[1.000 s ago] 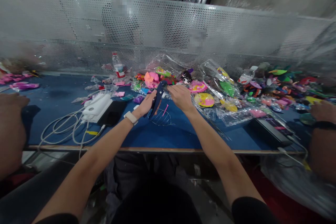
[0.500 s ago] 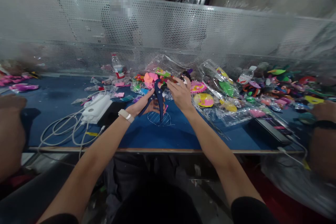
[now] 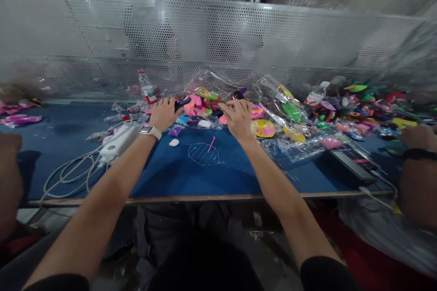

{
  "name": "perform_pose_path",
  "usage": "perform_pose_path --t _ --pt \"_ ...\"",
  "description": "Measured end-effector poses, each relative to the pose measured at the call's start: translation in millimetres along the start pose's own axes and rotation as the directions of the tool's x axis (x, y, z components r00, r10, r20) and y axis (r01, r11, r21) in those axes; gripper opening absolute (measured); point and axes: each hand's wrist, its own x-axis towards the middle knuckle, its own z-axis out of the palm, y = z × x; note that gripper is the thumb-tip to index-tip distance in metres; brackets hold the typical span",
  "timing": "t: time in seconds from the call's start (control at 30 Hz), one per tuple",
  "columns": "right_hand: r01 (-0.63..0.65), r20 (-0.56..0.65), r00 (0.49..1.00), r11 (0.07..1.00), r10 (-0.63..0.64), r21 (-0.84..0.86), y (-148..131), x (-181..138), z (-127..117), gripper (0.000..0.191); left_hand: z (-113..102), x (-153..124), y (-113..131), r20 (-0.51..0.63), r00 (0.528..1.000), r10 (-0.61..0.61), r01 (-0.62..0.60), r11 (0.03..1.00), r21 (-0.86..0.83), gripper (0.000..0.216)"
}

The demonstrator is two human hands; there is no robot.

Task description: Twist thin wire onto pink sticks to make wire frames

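Observation:
My left hand (image 3: 163,114), wearing a pale watch, is at the back left of the work spot. Its fingers curl over dark blue pliers (image 3: 183,102), whose front end points right beside a pink-orange clay-like piece (image 3: 193,102). My right hand (image 3: 239,119) hovers at the edge of the colourful heap. Its thumb and fingertips are bent together; anything between them is too small to tell. Between my forearms, a thin pale oval outline with cross lines (image 3: 200,159) lies on the blue tabletop. A pink stick (image 3: 212,143) crosses it, and a white lump (image 3: 174,142) lies to its left.
A white power strip (image 3: 118,143) with coiled cables is at left. Bagged colourful pieces (image 3: 292,113) spread rightward, with a dark box-shaped device (image 3: 351,166) nearer me. Two bottles stand or lean behind. Neighbours' arms show at both sides; a perforated metal screen (image 3: 211,32) runs behind.
My left hand has swung left with the pliers, away from my right hand. The oval, pink stick and white lump now show uncovered. My right hand stays near the heap.

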Motion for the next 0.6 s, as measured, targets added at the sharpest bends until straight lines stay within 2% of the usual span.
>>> perform_pose_path --t 0.07,0.2,0.3,0.47,0.6 --pt "0.008 0.044 0.999 1.0 -0.009 0.008 -4 1 0 0.035 16 2 -13 0.079 0.997 -0.025 0.017 0.995 0.102 0.065" --pt "0.004 0.119 0.993 1.0 -0.004 0.001 -13 2 0 0.033 45 1 -31 0.161 0.979 -0.125 0.091 0.975 0.202 0.066" --pt "-0.001 0.15 0.989 0.999 -0.004 0.032 -18 3 2 0.033 57 2 -38 0.179 0.973 -0.147 0.106 0.969 0.221 0.068" --pt "-0.028 0.188 0.982 0.989 0.0 0.144 -22 4 7 0.033 57 -1 -37 0.135 0.982 -0.129 0.097 0.971 0.22 0.062" --pt "-0.149 0.086 0.988 0.945 0.13 0.292 -23 4 8 0.033 44 -6 -28 0.029 0.993 -0.112 0.105 0.981 0.164 0.055"
